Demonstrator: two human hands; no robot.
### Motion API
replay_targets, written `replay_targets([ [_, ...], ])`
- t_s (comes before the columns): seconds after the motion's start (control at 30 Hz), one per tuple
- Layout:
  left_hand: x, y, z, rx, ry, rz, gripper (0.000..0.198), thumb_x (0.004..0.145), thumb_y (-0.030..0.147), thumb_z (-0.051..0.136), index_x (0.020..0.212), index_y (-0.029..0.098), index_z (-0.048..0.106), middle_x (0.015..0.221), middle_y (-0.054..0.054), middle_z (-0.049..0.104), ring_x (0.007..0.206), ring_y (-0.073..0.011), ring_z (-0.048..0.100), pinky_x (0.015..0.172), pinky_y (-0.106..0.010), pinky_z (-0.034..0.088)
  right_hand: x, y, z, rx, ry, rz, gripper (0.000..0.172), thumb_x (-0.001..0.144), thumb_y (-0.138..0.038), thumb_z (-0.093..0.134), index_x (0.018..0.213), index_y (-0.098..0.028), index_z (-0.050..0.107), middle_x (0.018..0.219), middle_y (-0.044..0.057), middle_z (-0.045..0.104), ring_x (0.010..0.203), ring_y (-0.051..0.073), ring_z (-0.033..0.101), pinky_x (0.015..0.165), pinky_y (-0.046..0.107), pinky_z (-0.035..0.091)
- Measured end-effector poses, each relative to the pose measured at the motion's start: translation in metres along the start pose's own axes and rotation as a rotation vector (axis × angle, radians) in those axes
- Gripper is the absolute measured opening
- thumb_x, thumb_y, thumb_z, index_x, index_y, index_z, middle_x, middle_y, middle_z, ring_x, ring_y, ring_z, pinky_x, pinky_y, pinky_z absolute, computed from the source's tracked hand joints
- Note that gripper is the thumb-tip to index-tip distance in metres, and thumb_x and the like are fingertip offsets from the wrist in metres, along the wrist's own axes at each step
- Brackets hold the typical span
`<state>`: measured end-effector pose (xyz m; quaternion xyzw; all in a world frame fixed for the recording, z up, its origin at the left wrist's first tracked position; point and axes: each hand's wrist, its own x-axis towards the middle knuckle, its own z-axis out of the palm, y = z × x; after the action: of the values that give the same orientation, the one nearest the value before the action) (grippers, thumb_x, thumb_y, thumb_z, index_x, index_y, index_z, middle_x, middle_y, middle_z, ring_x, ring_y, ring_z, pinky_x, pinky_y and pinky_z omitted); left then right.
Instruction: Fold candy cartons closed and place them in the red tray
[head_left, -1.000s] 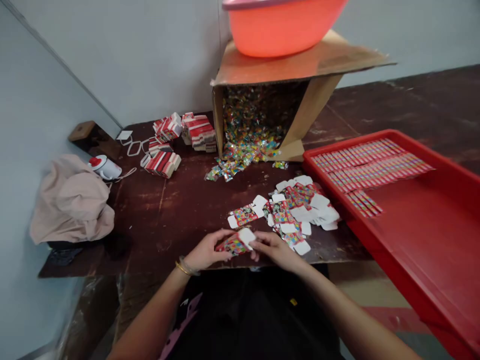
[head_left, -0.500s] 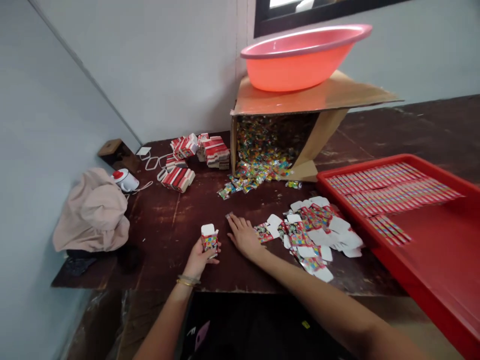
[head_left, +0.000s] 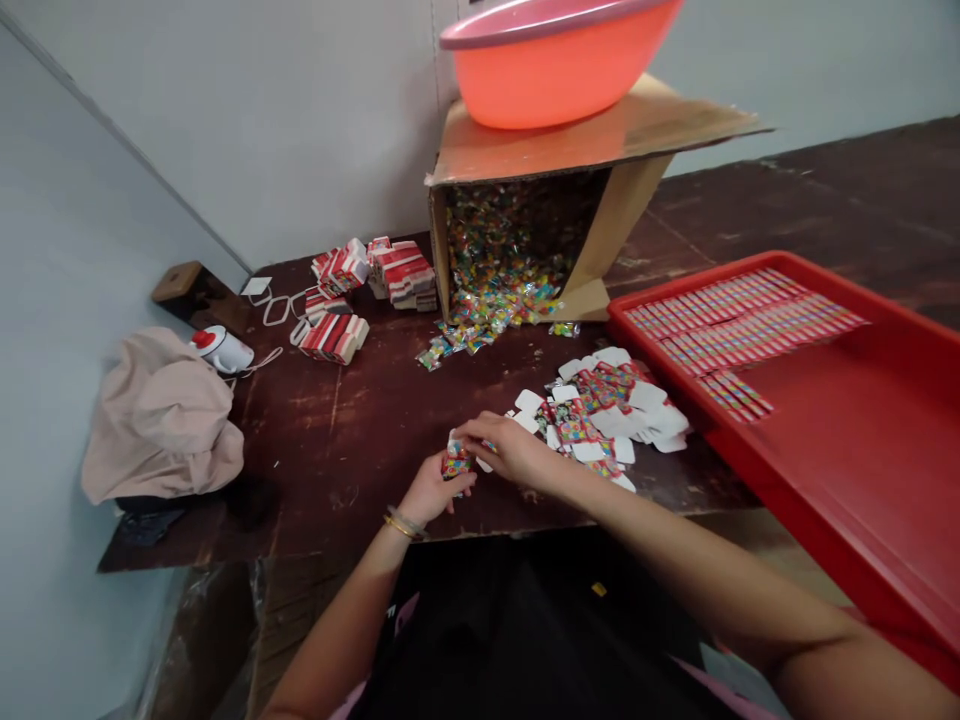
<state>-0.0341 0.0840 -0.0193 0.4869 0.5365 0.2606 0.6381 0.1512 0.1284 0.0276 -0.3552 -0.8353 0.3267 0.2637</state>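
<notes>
Far left I've got a beige cloth bundle point(head_left: 161, 420) slumped at the table's edge w/ a small white-and-red gadget point(head_left: 219, 348) just beside it, cord trailing toward the wall. Behind that, stacks of red-and-white striped packs point(head_left: 373, 282) sit near the back of the dark wooden table point(head_left: 360, 420). Moving in: my left hand point(head_left: 433, 490) is curled around a small colourful carton point(head_left: 455, 462), fingers closed on its lower part, carton held upright-ish just above the table's near edge. My right hand point(head_left: 510, 450) sits on top of it, fingers bent over the carton's upper end, touching it; can't tell whether it's pinching a flap or just pressing. Just right of the hands lies a loose pile of flat carton blanks point(head_left: 600, 420), white tabs sticking out. Behind the pile, a cardboard box point(head_left: 600, 150) is tipped on its side, opening toward me, w/ shiny wrapped candies point(head_left: 487, 300) spilling out onto the table. An orange-pink plastic basin point(head_left: 559, 55) rests on top of the box. Far right, a red tray point(head_left: 862, 450) holds rows of finished cartons point(head_left: 739, 320) along its back part, front part bare.
</notes>
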Motion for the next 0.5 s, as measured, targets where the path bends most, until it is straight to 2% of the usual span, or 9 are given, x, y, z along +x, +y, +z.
replay_targets([
  [0.13, -0.006, 0.008, 0.004, 0.141, 0.009, 0.032, 0.033, 0.074, 0.034, 0.064, 0.099, 0.012, 0.058, 0.063, 0.001, 0.057, 0.047, -0.0073, 0.047, 0.034, -0.013, 0.035, -0.005, -0.008, -0.006, -0.191, -0.018, 0.017, 0.011, 0.090, -0.013, 0.051, 0.096, -0.016, 0.060, 0.080, 0.005, 0.058, 0.076, 0.017, 0.054, 0.070, 0.026, 0.041],
  [0.23, -0.010, 0.012, 0.008, 0.157, 0.027, 0.083, 0.031, 0.073, 0.032, 0.066, 0.097, 0.013, 0.060, 0.067, 0.001, 0.058, 0.049, -0.0060, 0.046, 0.037, -0.013, 0.036, -0.010, -0.006, -0.005, -0.180, -0.067, -0.077, 0.013, 0.093, -0.018, 0.050, 0.092, -0.017, 0.062, 0.078, 0.005, 0.058, 0.077, 0.017, 0.054, 0.072, 0.026, 0.042],
  [0.37, -0.010, 0.011, 0.019, -0.047, 0.042, 0.064, 0.043, 0.074, 0.048, 0.064, 0.098, 0.013, 0.057, 0.070, -0.002, 0.061, 0.056, -0.0121, 0.056, 0.034, -0.015, 0.037, -0.020, -0.006, 0.009, 0.027, 0.175, -0.013, 0.015, 0.093, -0.029, 0.052, 0.096, -0.019, 0.063, 0.103, 0.009, 0.059, 0.096, 0.020, 0.055, 0.084, 0.031, 0.044],
  [0.5, -0.009, 0.009, 0.025, -0.330, 0.057, 0.013, 0.069, 0.081, 0.070, 0.033, 0.096, 0.009, 0.062, 0.068, -0.008, 0.065, 0.058, -0.0172, 0.062, 0.033, -0.018, 0.039, -0.033, -0.008, 0.024, 0.192, 0.309, 0.093, 0.025, 0.095, -0.032, 0.047, 0.088, -0.019, 0.068, 0.120, 0.010, 0.052, 0.110, 0.023, 0.050, 0.099, 0.040, 0.037],
])
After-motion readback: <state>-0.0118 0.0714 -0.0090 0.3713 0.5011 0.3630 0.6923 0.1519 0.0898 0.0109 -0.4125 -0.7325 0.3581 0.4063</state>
